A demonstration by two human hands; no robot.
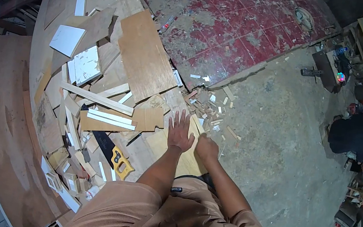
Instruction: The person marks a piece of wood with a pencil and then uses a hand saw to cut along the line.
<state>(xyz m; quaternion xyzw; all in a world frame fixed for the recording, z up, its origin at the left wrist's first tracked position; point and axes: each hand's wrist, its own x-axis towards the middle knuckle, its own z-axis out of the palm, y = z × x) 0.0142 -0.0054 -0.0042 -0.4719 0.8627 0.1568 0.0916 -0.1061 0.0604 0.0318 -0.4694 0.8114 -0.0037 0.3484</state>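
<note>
My left hand (pixel 179 132) lies flat, fingers spread, on a pale wooden board (pixel 187 162) in front of my body. Just to its right, my right hand (pixel 207 148) is closed at the board's right edge; what it holds, if anything, is hidden. A narrow light strip (pixel 198 124) runs along the board above my right hand. Left of my forearm lies a handsaw with a yellow handle (pixel 121 163) and a dark blade. White strips (pixel 110 119) rest on a brown cardboard piece (pixel 155 119) to the left.
Wood offcuts (pixel 97 97) and a large brown panel (pixel 145 56) cover the work surface at left. Small wood scraps (pixel 212 106) lie on the floor ahead. A person in dark clothes (pixel 350 133) crouches at far right, near piled tools and materials.
</note>
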